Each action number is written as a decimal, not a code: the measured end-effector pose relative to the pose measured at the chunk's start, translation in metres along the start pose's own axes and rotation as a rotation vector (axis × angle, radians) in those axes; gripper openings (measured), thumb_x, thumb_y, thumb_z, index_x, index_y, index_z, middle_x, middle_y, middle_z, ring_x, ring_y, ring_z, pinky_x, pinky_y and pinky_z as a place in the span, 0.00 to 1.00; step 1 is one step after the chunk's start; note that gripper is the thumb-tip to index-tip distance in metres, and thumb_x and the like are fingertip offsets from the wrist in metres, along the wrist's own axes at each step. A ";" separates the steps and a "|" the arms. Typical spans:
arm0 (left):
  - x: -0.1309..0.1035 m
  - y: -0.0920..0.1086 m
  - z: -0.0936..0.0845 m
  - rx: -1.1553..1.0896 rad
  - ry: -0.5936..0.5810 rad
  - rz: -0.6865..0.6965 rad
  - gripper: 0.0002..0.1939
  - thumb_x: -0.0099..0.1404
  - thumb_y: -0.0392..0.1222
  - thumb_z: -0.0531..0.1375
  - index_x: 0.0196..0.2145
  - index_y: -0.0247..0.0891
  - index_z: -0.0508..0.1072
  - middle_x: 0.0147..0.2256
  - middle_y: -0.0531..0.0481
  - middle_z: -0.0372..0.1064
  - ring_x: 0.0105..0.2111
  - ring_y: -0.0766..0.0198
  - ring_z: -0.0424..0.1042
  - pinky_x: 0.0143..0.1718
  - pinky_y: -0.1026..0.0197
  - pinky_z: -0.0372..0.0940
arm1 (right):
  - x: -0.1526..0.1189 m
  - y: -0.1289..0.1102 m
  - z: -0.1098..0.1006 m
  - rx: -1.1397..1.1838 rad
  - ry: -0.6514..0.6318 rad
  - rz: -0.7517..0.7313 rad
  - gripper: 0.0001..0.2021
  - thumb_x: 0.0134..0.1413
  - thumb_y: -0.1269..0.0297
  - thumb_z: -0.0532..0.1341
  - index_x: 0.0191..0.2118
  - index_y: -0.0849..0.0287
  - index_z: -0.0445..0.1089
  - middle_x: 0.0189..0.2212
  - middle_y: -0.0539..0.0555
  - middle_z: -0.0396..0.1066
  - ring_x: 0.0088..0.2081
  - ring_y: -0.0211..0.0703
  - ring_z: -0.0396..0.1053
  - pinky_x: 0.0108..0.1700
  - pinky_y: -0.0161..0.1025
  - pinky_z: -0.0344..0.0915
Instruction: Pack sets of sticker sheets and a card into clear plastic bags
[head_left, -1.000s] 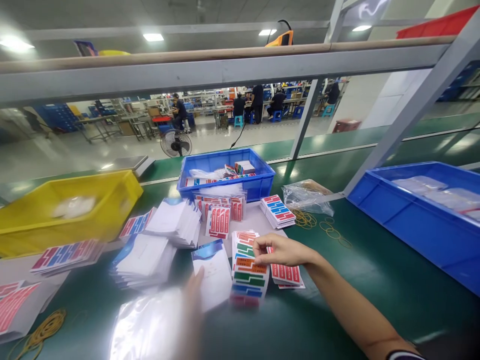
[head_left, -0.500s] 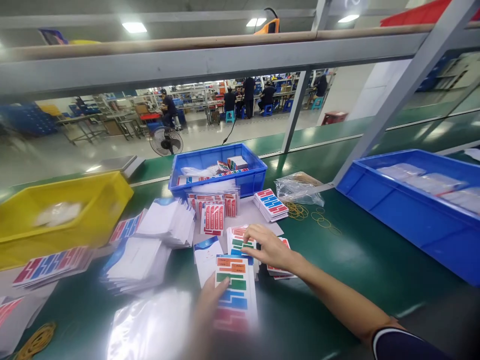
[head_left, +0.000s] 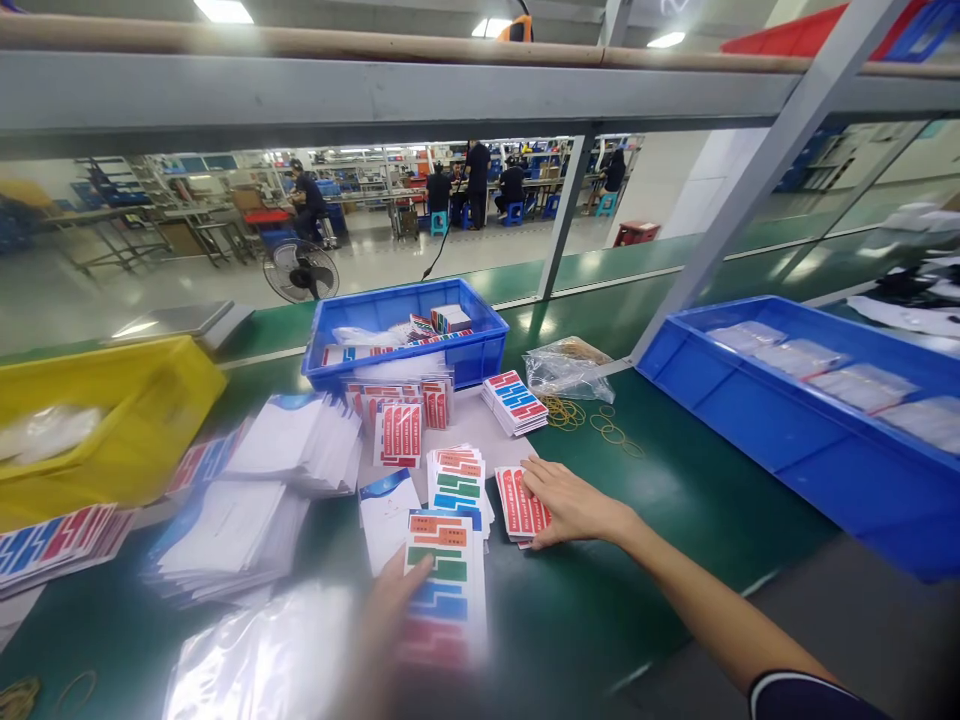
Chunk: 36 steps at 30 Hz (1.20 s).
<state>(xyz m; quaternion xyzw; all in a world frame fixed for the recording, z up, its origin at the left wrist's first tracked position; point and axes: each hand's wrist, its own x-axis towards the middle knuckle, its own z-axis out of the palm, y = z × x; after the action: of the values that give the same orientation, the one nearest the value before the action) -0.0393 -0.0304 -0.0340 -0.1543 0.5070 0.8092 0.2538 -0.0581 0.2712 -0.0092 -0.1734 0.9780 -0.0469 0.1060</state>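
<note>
Sheet [head_left: 448, 571], multicoloured, is already sitting clamped in left hand [head_left: 388, 606], lower centre; right hand [head_left: 576, 503] is spanning red cards [head_left: 514, 509] not yet lifted, grip unclear

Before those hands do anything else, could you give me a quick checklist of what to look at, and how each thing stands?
1. Left hand has hold of the striped sheet: ok, its thumb lies on top.
2. Right hand is at the red label stack: ok, it rests against the right side.
3. Just one red label gripped: cannot tell, the hand covers part of the stack.
4. Striped stack squared up: not ok, its edges are uneven.
5. Rubber bands clear of both hands: ok, they lie beyond the right one.
</note>
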 end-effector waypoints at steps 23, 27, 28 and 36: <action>-0.001 -0.001 0.013 0.049 -0.052 -0.110 0.30 0.54 0.48 0.66 0.51 0.32 0.66 0.48 0.36 0.66 0.44 0.48 0.70 0.46 0.49 0.65 | -0.028 -0.013 -0.045 0.272 0.229 0.023 0.19 0.49 0.44 0.60 0.39 0.55 0.72 0.58 0.55 0.53 0.58 0.51 0.53 0.56 0.47 0.53; -0.002 -0.005 0.013 0.008 -0.098 -0.077 0.29 0.59 0.50 0.62 0.55 0.34 0.63 0.50 0.36 0.64 0.47 0.49 0.68 0.48 0.50 0.64 | -0.034 -0.052 -0.045 0.236 0.249 -0.126 0.24 0.48 0.40 0.60 0.41 0.57 0.69 0.60 0.56 0.50 0.61 0.51 0.48 0.59 0.48 0.50; -0.003 -0.007 0.013 0.007 -0.145 -0.053 0.29 0.61 0.51 0.60 0.56 0.35 0.62 0.51 0.37 0.63 0.49 0.50 0.67 0.49 0.52 0.63 | -0.033 -0.063 -0.042 0.210 0.252 -0.172 0.25 0.48 0.40 0.59 0.41 0.58 0.69 0.61 0.58 0.50 0.62 0.52 0.47 0.60 0.49 0.48; -0.013 -0.002 0.013 0.345 -0.378 0.199 0.30 0.63 0.45 0.59 0.59 0.34 0.55 0.56 0.39 0.58 0.55 0.53 0.61 0.54 0.55 0.58 | -0.025 -0.121 -0.012 0.177 0.278 -0.224 0.29 0.45 0.43 0.63 0.44 0.65 0.66 0.62 0.67 0.43 0.63 0.60 0.41 0.62 0.55 0.45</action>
<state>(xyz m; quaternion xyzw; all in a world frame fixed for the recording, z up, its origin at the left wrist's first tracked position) -0.0269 -0.0212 -0.0231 0.0955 0.5934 0.7464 0.2857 0.0020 0.1674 0.0229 -0.2630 0.9499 -0.1678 -0.0212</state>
